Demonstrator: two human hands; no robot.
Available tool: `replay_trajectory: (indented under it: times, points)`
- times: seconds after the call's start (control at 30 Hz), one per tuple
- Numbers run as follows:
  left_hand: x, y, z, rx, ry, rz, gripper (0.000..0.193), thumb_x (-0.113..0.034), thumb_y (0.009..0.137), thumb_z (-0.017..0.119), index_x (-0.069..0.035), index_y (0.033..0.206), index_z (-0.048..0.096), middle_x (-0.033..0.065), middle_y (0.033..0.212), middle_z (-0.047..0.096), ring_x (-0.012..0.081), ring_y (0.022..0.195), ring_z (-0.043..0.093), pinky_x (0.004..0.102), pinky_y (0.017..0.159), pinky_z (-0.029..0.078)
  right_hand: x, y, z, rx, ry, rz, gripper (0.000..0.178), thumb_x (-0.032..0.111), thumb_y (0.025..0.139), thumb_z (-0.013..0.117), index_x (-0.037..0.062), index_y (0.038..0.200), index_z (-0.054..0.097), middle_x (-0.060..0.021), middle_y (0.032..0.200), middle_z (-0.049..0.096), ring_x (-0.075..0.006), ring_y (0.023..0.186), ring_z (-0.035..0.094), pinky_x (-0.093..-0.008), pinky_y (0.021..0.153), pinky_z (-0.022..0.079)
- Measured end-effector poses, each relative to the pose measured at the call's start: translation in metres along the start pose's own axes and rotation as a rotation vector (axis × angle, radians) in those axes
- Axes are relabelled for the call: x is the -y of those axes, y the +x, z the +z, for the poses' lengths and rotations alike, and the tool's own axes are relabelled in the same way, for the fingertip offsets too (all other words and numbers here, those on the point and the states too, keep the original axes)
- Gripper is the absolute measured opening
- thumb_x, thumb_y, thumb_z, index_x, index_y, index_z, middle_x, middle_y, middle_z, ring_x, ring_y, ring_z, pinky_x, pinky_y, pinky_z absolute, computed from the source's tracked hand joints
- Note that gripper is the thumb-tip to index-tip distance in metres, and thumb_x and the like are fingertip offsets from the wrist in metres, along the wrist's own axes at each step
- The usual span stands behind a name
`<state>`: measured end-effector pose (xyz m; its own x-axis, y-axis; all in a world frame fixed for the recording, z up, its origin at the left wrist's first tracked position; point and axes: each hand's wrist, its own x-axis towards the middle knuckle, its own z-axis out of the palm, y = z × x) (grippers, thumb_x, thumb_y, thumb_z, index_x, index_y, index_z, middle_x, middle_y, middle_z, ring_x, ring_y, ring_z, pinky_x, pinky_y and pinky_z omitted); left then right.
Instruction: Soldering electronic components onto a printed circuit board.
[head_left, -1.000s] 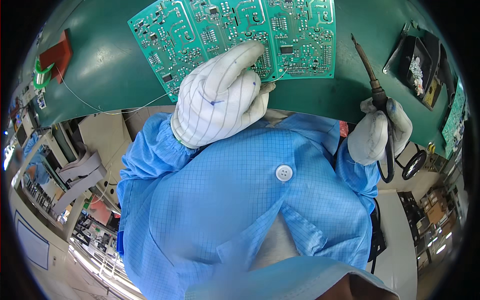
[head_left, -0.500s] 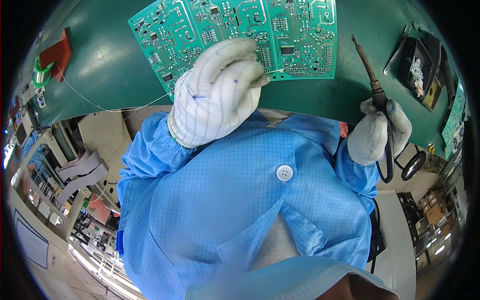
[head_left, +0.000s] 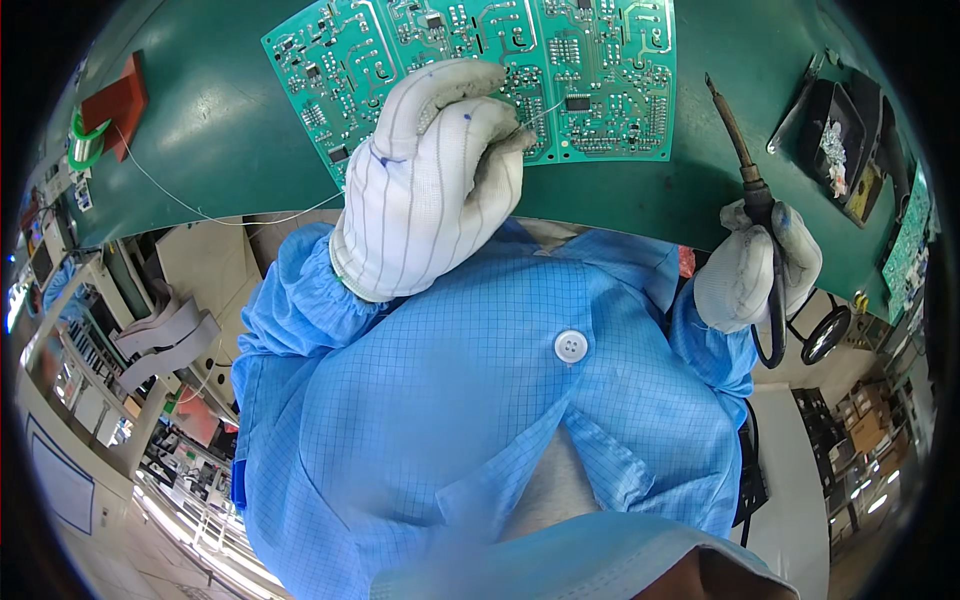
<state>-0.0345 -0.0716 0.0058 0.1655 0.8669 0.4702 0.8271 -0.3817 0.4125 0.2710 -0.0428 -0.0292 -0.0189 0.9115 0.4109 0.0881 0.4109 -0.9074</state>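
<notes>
My left hand [head_left: 430, 180], in a white glove, pinches a thin solder wire [head_left: 545, 113] over a green circuit board [head_left: 610, 100]. The wire's short end sticks out to the right above the board, close to a black chip [head_left: 578, 103]. Its long tail runs from under the glove to a green-rimmed solder spool [head_left: 86, 146] at the left. My gloved right hand [head_left: 755, 265] is closed around the handle of a soldering iron [head_left: 740, 140]. The iron points up and away, right of the board, with its tip apart from it.
The boards lie on a dark green bench mat [head_left: 220, 110]. A red-brown block [head_left: 118, 105] is beside the spool. At the right stands a dark soldering-iron stand [head_left: 835, 135] with silvery scrap in it. Another green circuit board [head_left: 908, 245] lies at the right edge.
My left hand has turned and shifted slightly, and the wire's free end now slants up toward the chip instead of lying near the board's near edge. My right hand stays nearly still.
</notes>
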Motion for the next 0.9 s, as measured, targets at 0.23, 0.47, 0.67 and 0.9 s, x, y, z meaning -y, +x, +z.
replay_trajectory:
  times: [0.23, 0.47, 0.67, 0.9]
  points:
    - [-0.009, 0.003, -0.003, 0.017, -0.035, -0.134, 0.024, 0.001, 0.080, 0.080, -0.006, 0.101, 0.070, 0.0131, 0.113, 0.071, 0.0290, 0.097, 0.070, 0.0363, 0.078, 0.059, 0.027, 0.010, 0.037, -0.070, -0.009, 0.150, 0.028, -0.004, 0.092, 0.060, -0.0053, 0.120, 0.057, -0.0261, 0.107, 0.067, -0.0271, 0.082, 0.074, -0.0370, 0.078, 0.063]
    - [-0.010, 0.011, -0.009, 0.080, -0.078, -0.207, 0.022, 0.001, 0.080, 0.079, -0.005, 0.100, 0.070, 0.0138, 0.109, 0.071, 0.0286, 0.091, 0.071, 0.0361, 0.073, 0.059, 0.016, 0.018, 0.091, -0.028, 0.135, 0.006, 0.038, -0.011, 0.092, 0.064, -0.0056, 0.127, 0.052, -0.0261, 0.112, 0.067, -0.0239, 0.085, 0.074, -0.0335, 0.078, 0.062]
    - [-0.006, 0.023, -0.031, 0.052, -0.108, -0.104, 0.018, 0.001, 0.080, 0.078, -0.005, 0.096, 0.071, 0.0119, 0.101, 0.072, 0.0265, 0.093, 0.071, 0.0358, 0.070, 0.059, 0.007, 0.015, 0.091, -0.042, 0.072, -0.064, 0.037, -0.009, 0.091, 0.063, -0.0023, 0.127, 0.055, -0.0243, 0.107, 0.070, -0.0210, 0.082, 0.071, -0.0319, 0.075, 0.059]
    - [0.010, 0.028, -0.019, 0.011, -0.049, -0.174, 0.017, -0.013, 0.079, 0.083, -0.014, 0.089, 0.070, 0.0049, 0.096, 0.068, 0.0235, 0.081, 0.070, 0.0347, 0.066, 0.058, 0.005, 0.016, 0.085, 0.042, -0.015, -0.097, 0.042, -0.007, 0.089, 0.066, 0.0013, 0.130, 0.056, -0.0213, 0.099, 0.074, -0.0239, 0.088, 0.071, -0.0356, 0.082, 0.057]
